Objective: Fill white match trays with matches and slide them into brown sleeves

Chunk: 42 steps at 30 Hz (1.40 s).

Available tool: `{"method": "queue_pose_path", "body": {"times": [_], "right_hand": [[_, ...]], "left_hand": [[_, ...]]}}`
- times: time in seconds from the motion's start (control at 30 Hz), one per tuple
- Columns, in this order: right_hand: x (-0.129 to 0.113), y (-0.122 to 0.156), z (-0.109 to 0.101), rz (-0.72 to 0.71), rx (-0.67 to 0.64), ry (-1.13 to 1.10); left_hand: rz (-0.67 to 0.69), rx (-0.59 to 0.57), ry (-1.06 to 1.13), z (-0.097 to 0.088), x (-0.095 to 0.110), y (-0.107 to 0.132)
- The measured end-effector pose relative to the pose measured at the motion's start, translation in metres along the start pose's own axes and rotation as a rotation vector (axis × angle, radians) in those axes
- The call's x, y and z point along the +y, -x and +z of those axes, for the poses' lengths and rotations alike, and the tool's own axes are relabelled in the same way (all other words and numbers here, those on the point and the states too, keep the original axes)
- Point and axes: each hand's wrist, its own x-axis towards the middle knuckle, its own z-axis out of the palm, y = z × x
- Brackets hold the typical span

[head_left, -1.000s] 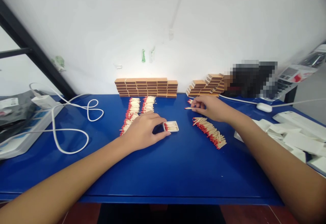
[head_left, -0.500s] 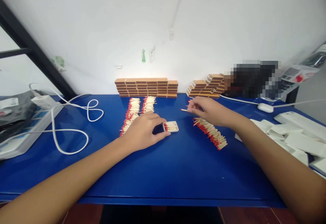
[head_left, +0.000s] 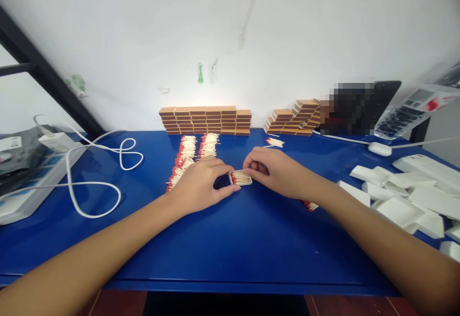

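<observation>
1. The small white tray (head_left: 245, 183) sits on the blue counter (head_left: 215, 253) between the two hands; matches (head_left: 237, 177) lie in it, red heads to the left. It looks well filled, though whether it is complete I cannot tell.
2. The left hand (head_left: 201, 181) has a narrow grip around the tray's left end.
3. The right hand (head_left: 275, 169) brings its fingertips close together at the tray's right end; whether its grip holds a match is unclear.
4. Plenty seems left: long match piles (head_left: 187, 147) beside the left hand, a small cluster (head_left: 276, 142) beyond the right, more matches (head_left: 311, 205) partly hidden under that forearm.
5. Loose white trays (head_left: 398, 210) lie far right.
6. Stacked matchboxes (head_left: 204, 120) stand along the wall, their contents hidden.
</observation>
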Motion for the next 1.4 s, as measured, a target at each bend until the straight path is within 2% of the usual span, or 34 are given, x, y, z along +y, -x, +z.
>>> {"method": "queue_pose_path", "body": {"times": [0.1,0.27,0.43,0.7,0.83,1.03,1.17,1.4], "right_hand": [[0.017,-0.003,-0.014,0.033,0.082,0.059],[0.064,-0.006,-0.038,0.153,0.17,0.217],[0.091,-0.009,-0.035,0.177,0.126,0.198],[0.1,-0.009,-0.033,0.269,0.098,0.197],[0.103,-0.006,-0.036,0.242,0.165,0.247],[0.102,-0.006,-0.036,0.214,0.136,0.299],[0.1,-0.007,-0.036,0.238,0.151,0.309],[0.095,-0.009,-0.036,0.277,0.099,0.297]], "left_hand": [[0.002,0.004,0.001,0.001,0.0,0.0],[-0.001,0.002,-0.003,0.0,0.0,0.0],[-0.001,0.001,-0.014,-0.001,-0.001,0.001],[0.005,-0.012,-0.013,0.0,-0.001,0.0],[0.005,-0.008,-0.014,0.001,-0.001,0.0],[0.004,-0.012,-0.013,0.001,-0.001,0.001],[-0.001,-0.017,-0.006,0.0,0.001,0.0],[-0.003,-0.006,-0.006,-0.001,0.001,0.001]]}}
